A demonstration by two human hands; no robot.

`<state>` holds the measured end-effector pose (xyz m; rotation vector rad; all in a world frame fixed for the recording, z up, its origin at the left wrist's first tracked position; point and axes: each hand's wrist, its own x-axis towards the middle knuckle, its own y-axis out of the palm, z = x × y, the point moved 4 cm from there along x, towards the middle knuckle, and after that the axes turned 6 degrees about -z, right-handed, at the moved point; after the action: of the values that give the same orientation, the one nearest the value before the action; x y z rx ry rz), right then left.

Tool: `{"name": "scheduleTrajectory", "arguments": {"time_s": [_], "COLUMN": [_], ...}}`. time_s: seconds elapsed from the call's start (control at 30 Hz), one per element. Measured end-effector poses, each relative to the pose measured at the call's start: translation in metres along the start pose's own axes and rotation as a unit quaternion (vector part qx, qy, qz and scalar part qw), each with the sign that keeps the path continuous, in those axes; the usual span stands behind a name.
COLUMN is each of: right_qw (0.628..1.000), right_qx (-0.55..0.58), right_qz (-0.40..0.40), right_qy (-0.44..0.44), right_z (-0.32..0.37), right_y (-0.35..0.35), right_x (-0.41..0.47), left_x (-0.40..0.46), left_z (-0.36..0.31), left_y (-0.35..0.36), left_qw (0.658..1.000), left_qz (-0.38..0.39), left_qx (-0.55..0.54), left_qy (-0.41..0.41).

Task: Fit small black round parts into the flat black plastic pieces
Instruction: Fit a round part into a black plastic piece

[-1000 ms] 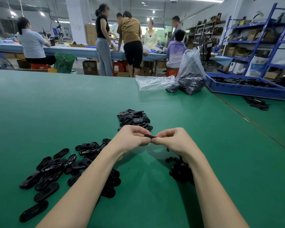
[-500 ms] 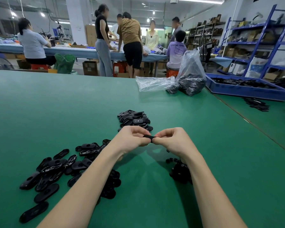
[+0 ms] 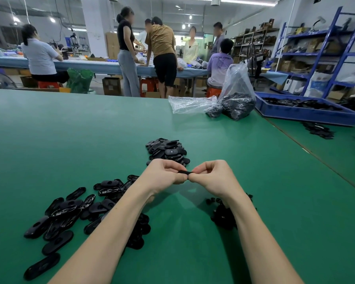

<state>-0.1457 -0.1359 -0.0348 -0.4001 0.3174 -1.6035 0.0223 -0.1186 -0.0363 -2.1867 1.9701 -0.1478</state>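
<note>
One flat black plastic piece [image 3: 185, 171] is seen edge-on; more lie heaped [image 3: 74, 214], small round parts [image 3: 223, 216] piled separately.

My hands meet over the middle of the tabletop [image 3: 70, 140], the left hand [image 3: 162, 174] and right hand [image 3: 210, 176] side by side with one flat piece [image 3: 185, 171] pinched between them. Just beyond my hands lies a heap of flat pieces [image 3: 167, 150]. To my left, beside and partly under my left forearm, a wider scatter of flat pieces [image 3: 70, 214] spreads toward me. Under my right wrist sits a pile of small round parts [image 3: 221, 216]. Far ahead on the right, two plastic bags [image 3: 234, 99] lie touching, with a tray [image 3: 307, 115] just to their right.
</note>
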Motion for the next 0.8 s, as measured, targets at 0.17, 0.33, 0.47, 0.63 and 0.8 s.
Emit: {"name": "scheduleTrajectory", "arguments": {"time_s": [0.17,0.33,0.47,0.63,0.8], "right_qw": [0.998,0.995,0.999,1.0,0.999], "right_qx": [0.066,0.087,0.044,0.003,-0.019], "right_qz": [0.007,0.012,0.007,0.018,0.027], "right_qy": [0.016,0.039,0.031,0.02,0.007], "right_z": [-0.001,-0.006,-0.008,-0.009,-0.012], "right_y": [0.0,0.0,0.002,0.008,0.012], "right_x": [0.0,-0.001,0.0,0.002,0.003], "left_x": [0.001,0.004,0.016,0.05,0.085], "left_z": [-0.004,-0.008,-0.003,-0.014,-0.017], "left_y": [-0.003,-0.007,-0.018,-0.027,-0.023], "left_qw": [0.996,0.953,0.922,0.903,0.89], "left_qz": [-0.006,-0.056,-0.137,-0.248,-0.249], "left_qx": [0.036,0.21,0.293,0.311,0.366], "left_qy": [0.08,0.21,0.213,0.161,0.108]}}
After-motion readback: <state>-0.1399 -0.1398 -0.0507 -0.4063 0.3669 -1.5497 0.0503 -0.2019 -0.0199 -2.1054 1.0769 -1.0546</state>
